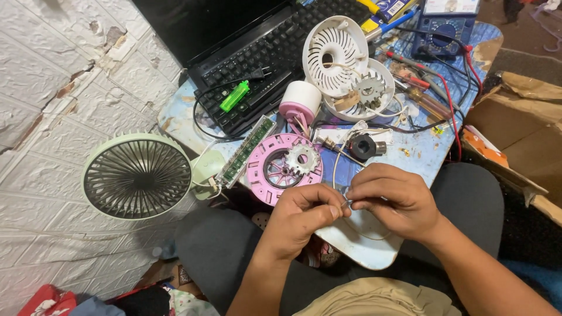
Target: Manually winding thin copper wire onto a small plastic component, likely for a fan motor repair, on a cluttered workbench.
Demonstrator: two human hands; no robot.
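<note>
Head view looked down on a cluttered blue board (410, 155) resting over the person's lap. The left hand (304, 213) was curled nearly closed, thumb and forefinger pinched together on the end of a thin wire (335, 169). The right hand (392, 196) met it from the other side, its fingers (358, 202) bent in and pinching the same small spot, so that the two sets of fingertips touched just above the near edge of the board. What exactly sat between the fingertips was too small to make out beyond a pale metallic glint. The wire rose from the pinch in a loop toward a small black motor (364, 146) lying just beyond the right hand.

Just ahead of the left hand lay a round pink fan housing (275, 169) with a white toothed wheel (302, 158) at its centre, and a narrow green circuit strip (246, 151) lay beside it. Behind that stood a white and pink cylinder (300, 100). Farther back two white grilled fan shells (335, 55) leaned together, near red and black leads running to a blue multimeter (446, 29). A green lighter (235, 96) rested on a black laptop keyboard (275, 58). Off the board, to the left, a pale green fan (137, 175) lay against the white wall.
</note>
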